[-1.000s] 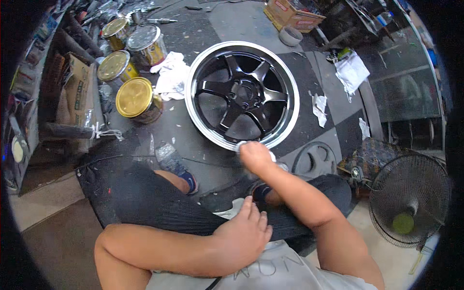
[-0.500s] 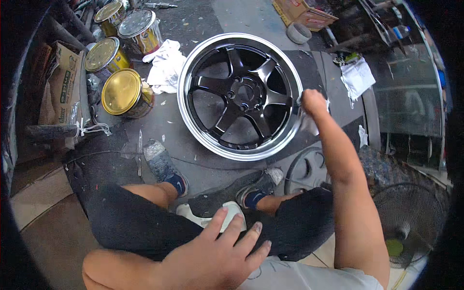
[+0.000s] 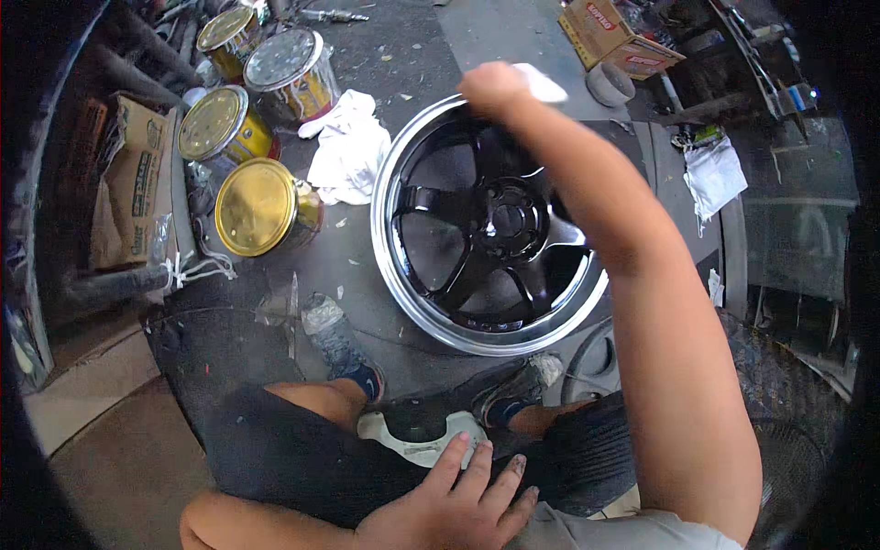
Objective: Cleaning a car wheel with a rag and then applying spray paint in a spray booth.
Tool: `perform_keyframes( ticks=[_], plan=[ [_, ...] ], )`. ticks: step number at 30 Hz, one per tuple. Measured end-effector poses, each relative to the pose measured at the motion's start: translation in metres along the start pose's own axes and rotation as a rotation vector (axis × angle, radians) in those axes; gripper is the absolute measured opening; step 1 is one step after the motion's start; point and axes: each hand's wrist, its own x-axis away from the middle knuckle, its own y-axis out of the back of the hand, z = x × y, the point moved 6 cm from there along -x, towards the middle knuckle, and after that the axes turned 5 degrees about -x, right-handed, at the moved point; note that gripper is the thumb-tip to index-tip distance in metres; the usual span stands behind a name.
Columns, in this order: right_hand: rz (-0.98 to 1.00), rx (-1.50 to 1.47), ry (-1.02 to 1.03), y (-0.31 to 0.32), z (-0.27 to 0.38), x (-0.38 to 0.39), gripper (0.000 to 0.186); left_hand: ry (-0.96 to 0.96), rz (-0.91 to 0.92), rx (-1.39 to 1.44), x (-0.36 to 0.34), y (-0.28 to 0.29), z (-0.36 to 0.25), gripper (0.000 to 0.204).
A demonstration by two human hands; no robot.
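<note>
A black six-spoke wheel (image 3: pixel 431 202) with a polished silver lip lies face up before me. My right hand (image 3: pixel 495 92) is closed on a white cloth (image 3: pixel 544 84) at the far edge of the rim, my forearm crossing the wheel's right side. My left hand (image 3: pixel 449 504) has its fingers spread low in front of me, over my lap and near a pale curved piece (image 3: pixel 394 435). A crumpled white rag (image 3: pixel 344 151) lies left of the wheel.
Several paint cans (image 3: pixel 255 206) stand at the left beside cardboard (image 3: pixel 128 202). An open box (image 3: pixel 623 37) and grey container (image 3: pixel 610 87) are at the back right. A white bag (image 3: pixel 715 179) lies right. A mesh fan (image 3: pixel 775 467) stands lower right.
My right hand has moved with the cloth from the rim's near edge round the right side to the far edge. My left hand stays low, fingers apart. The view has shifted.
</note>
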Motion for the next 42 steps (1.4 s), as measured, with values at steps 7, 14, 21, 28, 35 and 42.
perform_keyframes(
  ticks=[7, 14, 21, 28, 35, 42],
  plan=[
    [-0.069, 0.114, 0.223, 0.011, 0.027, 0.006, 0.019, 0.033, -0.013, -0.046, -0.019, 0.003, 0.001, 0.049],
    [0.148, 0.019, -0.186, -0.066, -0.175, 0.134, 0.023, 0.052, -0.001, -0.061, -0.015, -0.003, -0.001, 0.049],
    [0.215, -0.319, -0.308, -0.115, -0.147, 0.337, 0.018, -0.011, -0.086, -0.088, -0.006, 0.003, -0.017, 0.048],
    [0.247, -0.608, -0.506, -0.129, 0.002, 0.431, 0.021, -0.223, -0.100, -0.129, 0.002, -0.015, -0.043, 0.051],
    [0.014, -0.631, -0.292, -0.102, 0.151, 0.400, 0.015, -0.229, -0.090, -0.322, -0.011, -0.057, -0.056, 0.051],
    [0.165, -0.257, -0.231, -0.079, 0.063, 0.426, 0.015, -0.180, 0.051, -0.349, -0.006, -0.091, -0.057, 0.046]
  ],
)
